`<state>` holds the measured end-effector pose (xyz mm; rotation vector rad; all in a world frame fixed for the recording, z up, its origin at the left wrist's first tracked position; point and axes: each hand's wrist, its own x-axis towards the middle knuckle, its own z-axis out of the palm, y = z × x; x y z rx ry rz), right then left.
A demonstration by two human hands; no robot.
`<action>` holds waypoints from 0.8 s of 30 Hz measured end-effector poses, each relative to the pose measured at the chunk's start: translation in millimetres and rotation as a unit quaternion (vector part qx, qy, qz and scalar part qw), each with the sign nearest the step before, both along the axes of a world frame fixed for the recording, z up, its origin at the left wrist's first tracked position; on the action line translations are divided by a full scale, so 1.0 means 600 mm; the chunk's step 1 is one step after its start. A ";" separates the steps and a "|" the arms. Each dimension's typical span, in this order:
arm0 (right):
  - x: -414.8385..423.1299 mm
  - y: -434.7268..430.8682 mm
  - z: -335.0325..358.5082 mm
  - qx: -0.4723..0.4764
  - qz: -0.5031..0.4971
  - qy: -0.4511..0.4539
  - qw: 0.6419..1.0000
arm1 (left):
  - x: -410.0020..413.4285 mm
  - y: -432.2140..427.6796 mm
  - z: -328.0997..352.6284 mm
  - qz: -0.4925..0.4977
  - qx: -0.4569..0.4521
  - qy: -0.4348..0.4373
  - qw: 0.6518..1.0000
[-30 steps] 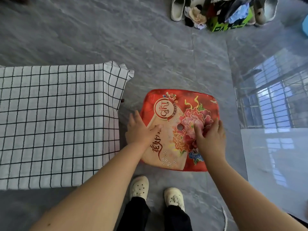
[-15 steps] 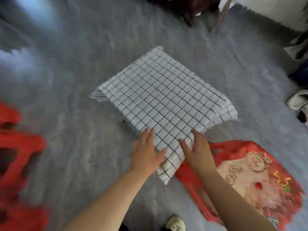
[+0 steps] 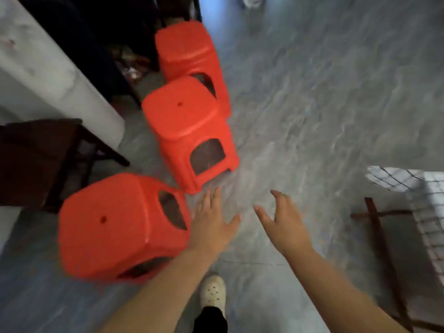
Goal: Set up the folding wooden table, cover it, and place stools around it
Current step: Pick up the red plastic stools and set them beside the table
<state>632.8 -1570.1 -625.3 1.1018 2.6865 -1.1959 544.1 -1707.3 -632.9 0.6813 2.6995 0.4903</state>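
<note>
Three plain red plastic stools stand in a row on the grey floor: the nearest stool [image 3: 113, 224] at lower left, the middle stool [image 3: 185, 131] above it, the far stool [image 3: 187, 49] at the top. My left hand [image 3: 211, 224] is open, fingers spread, just right of the nearest stool and below the middle one, touching neither. My right hand [image 3: 283, 222] is open and empty over bare floor. The folding table [image 3: 430, 212], covered with a white black-checked cloth, shows at the right edge, with its dark wooden legs [image 3: 382, 239] below. The view is motion-blurred.
A white ledge or wall [image 3: 48, 68] runs along the upper left. Dark wooden furniture [image 3: 36, 159] stands at the left next to the stools. My white shoe [image 3: 213, 292] is on the floor at the bottom centre. Grey marble floor fills the middle and right.
The view has swung left, away from the covered table and the flower-printed stool, to three plain red stools. Both hands have left the cloth and now reach out empty over the floor.
</note>
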 end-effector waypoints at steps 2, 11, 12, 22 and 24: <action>-0.109 -0.078 -0.008 -0.024 0.039 -0.011 0.999 | -0.084 -0.092 -0.007 0.055 -0.005 -0.002 0.998; -0.365 -0.348 -0.089 -0.069 0.207 -0.111 0.970 | -0.255 -0.426 -0.094 0.334 -0.049 -0.028 0.941; -0.375 -0.370 -0.104 -0.069 0.233 -0.119 0.963 | -0.266 -0.463 -0.106 0.367 -0.055 -0.036 0.928; -0.420 -0.454 -0.195 -0.166 0.162 -0.109 0.967 | -0.308 -0.622 -0.201 0.452 0.076 -0.171 0.872; -0.423 -0.452 -0.196 -0.188 0.133 -0.114 0.966 | -0.307 -0.614 -0.208 0.463 0.093 -0.178 0.863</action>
